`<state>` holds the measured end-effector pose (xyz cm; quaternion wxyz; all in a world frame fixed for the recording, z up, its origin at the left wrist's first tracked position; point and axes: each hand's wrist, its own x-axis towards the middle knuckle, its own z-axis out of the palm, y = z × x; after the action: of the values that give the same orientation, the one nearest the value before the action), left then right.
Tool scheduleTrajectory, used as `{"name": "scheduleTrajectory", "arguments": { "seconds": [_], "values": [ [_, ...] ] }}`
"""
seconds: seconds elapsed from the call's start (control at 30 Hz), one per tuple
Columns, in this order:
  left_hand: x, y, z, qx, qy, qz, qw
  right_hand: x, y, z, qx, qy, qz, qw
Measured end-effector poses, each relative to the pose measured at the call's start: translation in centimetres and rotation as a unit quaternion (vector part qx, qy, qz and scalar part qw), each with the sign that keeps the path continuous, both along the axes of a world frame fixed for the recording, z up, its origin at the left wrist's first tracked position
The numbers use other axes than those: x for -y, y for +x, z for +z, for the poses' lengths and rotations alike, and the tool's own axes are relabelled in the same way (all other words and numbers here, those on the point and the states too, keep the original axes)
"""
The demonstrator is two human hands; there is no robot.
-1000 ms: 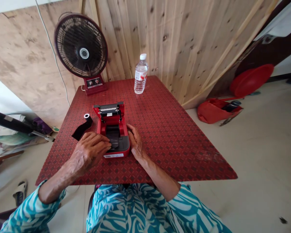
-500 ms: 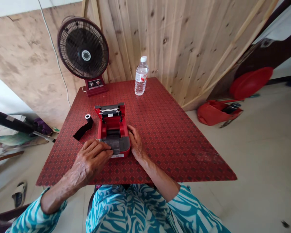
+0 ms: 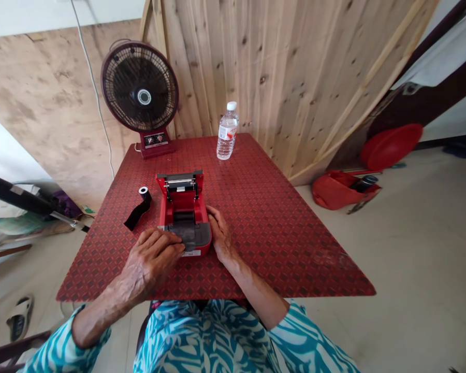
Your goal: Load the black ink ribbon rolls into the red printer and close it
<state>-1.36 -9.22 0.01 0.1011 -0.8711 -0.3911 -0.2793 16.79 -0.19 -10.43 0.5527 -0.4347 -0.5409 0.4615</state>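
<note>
Two hands rest well apart on either side of a small red printer (image 3: 183, 210), which sits near the middle of the patterned red surface (image 3: 279, 248). The left hand (image 3: 151, 259) lies with its fingers across the grey front panel (image 3: 194, 235), and the right hand (image 3: 219, 234) curls against the printer's right wall. Whether either one has a firm grip, I cannot tell. The hinged lid (image 3: 179, 182) stands open at the far end, above a dark compartment (image 3: 184, 217) whose contents are too shadowed to make out. Just left of the printer stands a narrow black roll (image 3: 144, 193) on a white core, with its loose black strip (image 3: 135, 217) trailing toward the near edge.

The raised lid looks like the main hazard: if it is knocked or drops, it could pinch fingers near the compartment. Pressing hard on the front panel could also skid or tip the printer, since nothing visible braces it. The roll stands free (a stray wrist or sleeve could send it rolling), and its strip could crease or snag if dragged. Farther back, a capped water bottle (image 3: 228, 132) stands upright beside a desk fan (image 3: 140, 88), both well out of reach of a small slip.
</note>
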Motion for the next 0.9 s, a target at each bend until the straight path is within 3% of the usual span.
{"name": "scheduleTrajectory", "arguments": {
  "seconds": [0.6,0.9],
  "values": [
    [0.0,0.3,0.2,0.006,0.004,-0.003,1.000,-0.9,0.0,1.1,-0.029,-0.040,0.000,0.999],
    [0.2,0.2,0.0,0.010,0.005,-0.001,1.000,-0.2,0.3,0.8,-0.004,-0.003,0.029,1.000]
  ]
}}
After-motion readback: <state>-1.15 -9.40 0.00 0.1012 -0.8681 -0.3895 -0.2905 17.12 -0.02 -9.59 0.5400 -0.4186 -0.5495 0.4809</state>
